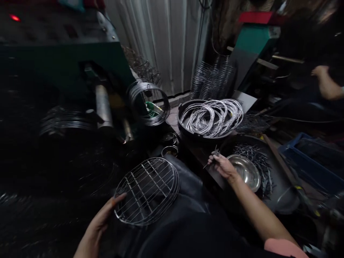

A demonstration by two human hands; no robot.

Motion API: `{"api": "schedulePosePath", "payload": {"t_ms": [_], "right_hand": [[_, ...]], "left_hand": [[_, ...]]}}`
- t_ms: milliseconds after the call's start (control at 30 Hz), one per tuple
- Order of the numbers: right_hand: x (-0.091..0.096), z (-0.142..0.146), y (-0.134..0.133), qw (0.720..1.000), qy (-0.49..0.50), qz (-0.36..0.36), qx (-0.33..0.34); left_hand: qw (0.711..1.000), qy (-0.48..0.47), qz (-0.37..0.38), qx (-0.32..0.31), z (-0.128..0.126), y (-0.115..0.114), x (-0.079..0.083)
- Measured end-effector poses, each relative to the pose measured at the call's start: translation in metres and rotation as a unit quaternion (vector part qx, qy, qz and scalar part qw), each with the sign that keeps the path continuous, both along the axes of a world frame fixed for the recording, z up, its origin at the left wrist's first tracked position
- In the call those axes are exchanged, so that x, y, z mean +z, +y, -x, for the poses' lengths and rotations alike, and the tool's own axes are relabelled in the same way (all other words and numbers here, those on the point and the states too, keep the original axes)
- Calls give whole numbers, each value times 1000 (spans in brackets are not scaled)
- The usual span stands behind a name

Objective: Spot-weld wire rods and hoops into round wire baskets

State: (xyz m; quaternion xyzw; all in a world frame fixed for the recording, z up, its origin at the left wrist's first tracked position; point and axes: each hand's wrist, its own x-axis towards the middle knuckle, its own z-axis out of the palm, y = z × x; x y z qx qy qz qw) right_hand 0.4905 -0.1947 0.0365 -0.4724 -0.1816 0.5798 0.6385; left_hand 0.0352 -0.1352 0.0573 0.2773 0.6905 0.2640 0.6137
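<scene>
The oval wire grid (147, 191) looks the most exposed: it tilts over a dark cloth (185, 186) at near left, held only at its rim by the left hand (98, 224), whose fingers curl around the hoop, so a loose hold could let it slip or bend. Its bright rods cross in a regular lattice inside the hoop. The right hand (223, 165), over the table (199, 154), has its fingers pinched together on short wire pieces (214, 154), whose sharp ends could prick the skin. A careless sweep of that arm could upset the steel bowl (243, 172) just beside it or scatter the loose wire pile (254, 163) to the right, while the wire hoops (212, 118) lie heaped in a black pan (182, 114) at far centre
</scene>
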Motion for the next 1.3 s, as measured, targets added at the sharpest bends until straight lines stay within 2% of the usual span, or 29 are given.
{"api": "schedulePosePath", "payload": {"t_ms": [67, 133, 267, 333, 400, 467, 567, 667, 800, 933, 1033, 1100, 1167, 1233, 1300], "right_hand": [[-7, 40, 24, 998, -30, -45, 21], [-24, 76, 38, 991, -103, -86, 27], [-72, 125, 38, 963, -250, -85, 47], [-89, 133, 41, 975, -214, -42, 34], [-95, 127, 54, 992, -129, 10, 3], [-90, 107, 75, 997, -66, 45, -18], [-75, 68, 109, 998, -37, 56, -15], [-65, 46, 126, 998, -9, 66, -4], [-64, 55, 120, 996, 31, 82, 35], [-53, 71, 111, 991, 84, 76, 65], [-37, 75, 109, 987, 129, 58, 73], [-26, 78, 107, 991, 108, 34, 77], [-19, 83, 103, 997, 47, 2, 69], [-17, 90, 96, 998, -48, -24, 35], [-24, 98, 86, 981, -188, -41, 17]], "left_hand": [[999, -32, 5, 25, -8, -9, 9], [998, -49, -13, 42, -11, -18, 14], [995, -52, -39, 70, -6, -31, 9], [994, -63, -45, 75, -3, -34, 4], [993, -77, -50, 68, -1, -35, 0], [993, -86, -52, 60, -2, -37, -1], [992, -86, -61, 75, -7, -41, 0], [989, -81, -63, 104, -12, -45, 4], [985, -87, -80, 125, -16, -43, 10], [971, -67, -175, 150, -16, -30, 25], [954, -49, -265, 129, -11, -22, 46], [932, -26, -350, 91, -6, -18, 65], [897, 34, -439, 46, -1, -17, 82], [847, 136, -513, 9, 4, -15, 94], [795, 241, -557, -14, 7, -12, 96]]}}
